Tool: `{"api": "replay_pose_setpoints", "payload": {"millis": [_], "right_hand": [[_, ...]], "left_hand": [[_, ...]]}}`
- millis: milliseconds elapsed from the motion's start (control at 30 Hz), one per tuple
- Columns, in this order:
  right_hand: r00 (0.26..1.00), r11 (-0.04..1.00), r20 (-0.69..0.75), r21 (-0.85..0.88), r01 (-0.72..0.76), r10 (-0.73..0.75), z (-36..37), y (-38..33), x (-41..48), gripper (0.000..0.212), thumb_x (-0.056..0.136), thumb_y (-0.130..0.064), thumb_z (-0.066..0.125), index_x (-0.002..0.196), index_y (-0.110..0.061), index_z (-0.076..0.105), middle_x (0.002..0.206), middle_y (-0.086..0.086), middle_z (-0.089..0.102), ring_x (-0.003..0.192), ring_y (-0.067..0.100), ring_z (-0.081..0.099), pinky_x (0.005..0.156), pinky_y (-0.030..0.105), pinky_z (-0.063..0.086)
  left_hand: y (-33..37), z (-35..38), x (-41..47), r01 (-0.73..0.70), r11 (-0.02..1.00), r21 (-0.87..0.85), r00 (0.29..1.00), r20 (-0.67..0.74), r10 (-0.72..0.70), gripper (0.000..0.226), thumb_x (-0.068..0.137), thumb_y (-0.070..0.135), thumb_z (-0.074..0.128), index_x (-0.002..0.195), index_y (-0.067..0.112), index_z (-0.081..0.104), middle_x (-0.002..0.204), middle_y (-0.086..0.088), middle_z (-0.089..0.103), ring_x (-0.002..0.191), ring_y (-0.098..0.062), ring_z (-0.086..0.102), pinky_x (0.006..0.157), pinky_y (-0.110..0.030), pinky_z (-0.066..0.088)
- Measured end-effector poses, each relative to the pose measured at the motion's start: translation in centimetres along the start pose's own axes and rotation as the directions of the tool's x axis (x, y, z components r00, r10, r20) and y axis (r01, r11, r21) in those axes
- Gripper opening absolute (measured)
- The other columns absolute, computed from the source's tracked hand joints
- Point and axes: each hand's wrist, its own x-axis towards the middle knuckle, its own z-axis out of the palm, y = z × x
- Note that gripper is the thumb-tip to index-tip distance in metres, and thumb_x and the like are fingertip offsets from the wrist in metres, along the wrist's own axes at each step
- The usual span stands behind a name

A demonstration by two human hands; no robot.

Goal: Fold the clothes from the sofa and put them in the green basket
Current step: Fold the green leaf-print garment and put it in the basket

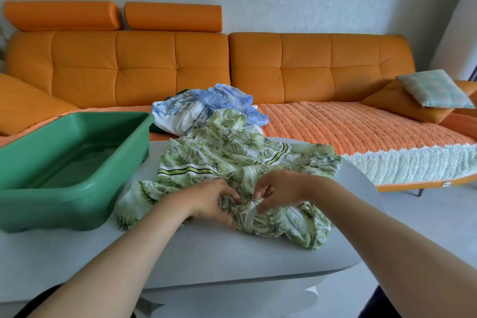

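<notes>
A green leaf-print garment (232, 157) lies crumpled on the grey table (196, 253). My left hand (210, 200) and my right hand (277, 190) meet at its near middle, both pinching a bunched bit of the fabric. The green basket (38, 210) stands on the table to the left, with nothing inside. More clothes wait on the orange sofa (322, 67) behind: a white and blue printed piece (180, 111) and a light blue one (229, 97).
An orange quilted cover with a white lace edge (361, 131) drapes the sofa seat. A pale checked cushion (433, 89) rests at the sofa's right end. Grey floor (426, 214) lies to the right of the table.
</notes>
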Motion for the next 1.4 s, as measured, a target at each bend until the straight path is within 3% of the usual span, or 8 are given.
{"api": "replay_pose_setpoints", "payload": {"millis": [267,433,633,733,900,1033,1200,1400], "right_hand": [[0.958,0.98,0.244,-0.166,-0.111,0.15,-0.6,-0.4,0.5,0.124,0.05,-0.063,0.088,0.153,-0.035,0.024,0.155,-0.003,0.041,0.14,0.027,0.04,0.115,0.054,0.029],[0.996,0.995,0.015,-0.055,-0.087,0.088,-1.7,0.1,1.5,0.022,0.083,-0.034,0.076,0.092,-0.018,0.065,0.082,-0.003,0.067,0.075,0.023,0.066,0.066,0.033,0.055],[0.968,0.987,-0.221,0.134,-0.093,0.121,-1.4,0.2,2.9,0.044,0.094,-0.058,0.055,0.123,-0.026,0.065,0.113,-0.005,0.067,0.105,0.019,0.063,0.091,0.035,0.049],[0.979,0.988,-0.163,0.114,-0.101,0.119,-0.9,0.6,3.8,0.054,0.091,-0.064,0.054,0.14,-0.04,0.051,0.139,-0.004,0.056,0.127,0.021,0.051,0.104,0.039,0.039],[0.983,0.984,0.019,-0.011,-0.18,0.18,-0.2,1.2,4.2,0.097,0.067,-0.083,0.053,0.152,-0.045,0.027,0.165,-0.006,0.018,0.151,0.025,0.018,0.118,0.06,0.016],[0.985,0.985,0.026,-0.021,-0.17,0.171,0.1,1.5,4.1,0.115,0.06,-0.078,0.072,0.155,-0.042,0.017,0.164,-0.002,0.021,0.147,0.03,0.028,0.117,0.059,0.021],[0.988,0.981,0.044,-0.133,-0.14,0.147,0.1,1.2,3.2,0.149,0.034,-0.089,0.073,0.151,-0.05,-0.01,0.167,-0.009,0.0,0.153,0.03,0.003,0.119,0.064,0.007],[0.997,0.957,0.034,-0.285,-0.062,0.074,1.3,0.7,1.7,0.157,0.045,-0.072,0.085,0.146,-0.043,-0.032,0.165,-0.005,-0.016,0.151,0.024,-0.018,0.12,0.062,0.001]], "left_hand": [[0.9,0.6,1.0,-0.111,0.993,-0.036,0.967,-0.233,0.1,0.02,0.099,0.019,0.054,0.087,0.035,0.055,0.091,0.011,0.057,0.09,-0.017,0.058,0.07,-0.03,0.04],[0.2,-3.3,0.7,0.012,0.974,-0.227,0.969,-0.236,-0.067,0.029,0.105,0.019,0.038,0.099,0.028,0.064,0.091,0.01,0.059,0.085,-0.01,0.057,0.072,-0.028,0.042],[-2.9,-3.7,-0.3,0.47,0.846,0.253,0.757,-0.608,-0.239,0.016,0.096,0.017,0.052,0.096,0.029,0.063,0.106,0.003,0.063,0.095,-0.019,0.055,0.081,-0.035,0.046],[-2.0,-2.6,0.3,0.307,0.927,0.213,0.701,-0.71,-0.069,0.031,0.086,0.002,0.06,0.107,0.025,0.06,0.114,0.002,0.052,0.099,-0.016,0.05,0.078,-0.025,0.044],[3.0,-2.0,-0.2,-0.143,0.984,-0.107,0.943,-0.316,0.103,0.007,0.08,0.037,0.055,0.087,0.037,0.057,0.095,0.012,0.062,0.085,-0.012,0.06,0.071,-0.029,0.048],[4.1,0.9,0.0,0.117,0.958,0.26,0.993,0.002,-0.121,0.104,0.062,0.093,0.046,0.142,0.027,0.046,0.153,-0.004,0.036,0.14,-0.028,0.034,0.108,-0.047,0.039],[4.9,2.2,1.2,0.14,0.975,0.174,0.962,-0.255,-0.093,0.037,0.092,0.028,0.056,0.128,0.018,0.059,0.135,-0.006,0.05,0.126,-0.028,0.048,0.099,-0.04,0.046],[5.0,-0.6,0.3,0.121,0.993,-0.005,0.951,-0.286,-0.117,0.048,0.088,-0.012,0.037,0.122,0.02,0.046,0.116,-0.01,0.057,0.081,-0.017,0.055,0.058,-0.027,0.036]]}}
